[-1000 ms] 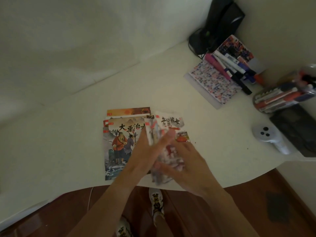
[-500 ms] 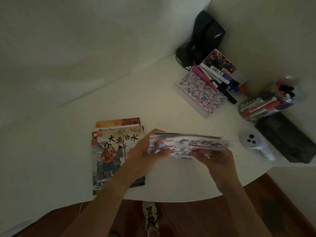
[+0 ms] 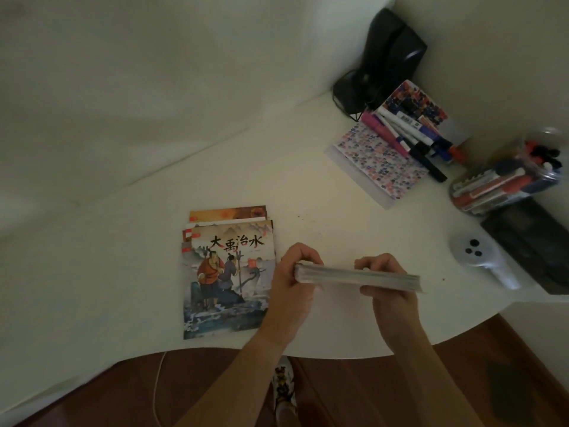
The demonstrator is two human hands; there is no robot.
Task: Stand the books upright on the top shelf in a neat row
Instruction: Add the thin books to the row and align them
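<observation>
Two hands held a thin bundle of books (image 3: 358, 275) edge-on above the white table (image 3: 308, 186), the left hand (image 3: 294, 283) gripping its nine o'clock end, the right hand (image 3: 391, 288) pinching its three o'clock half. Such slim glossy paperbacks were probably light, floppy and slippery, best squeezed flat across both covers. At nine o'clock of the hands lay a flat stack of picture books (image 3: 228, 272), matte-printed, rectangular. No shelf was visible.

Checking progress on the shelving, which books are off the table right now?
The thin bundle of books held edge-on between the left hand and right hand; the other stack lies flat.
</observation>
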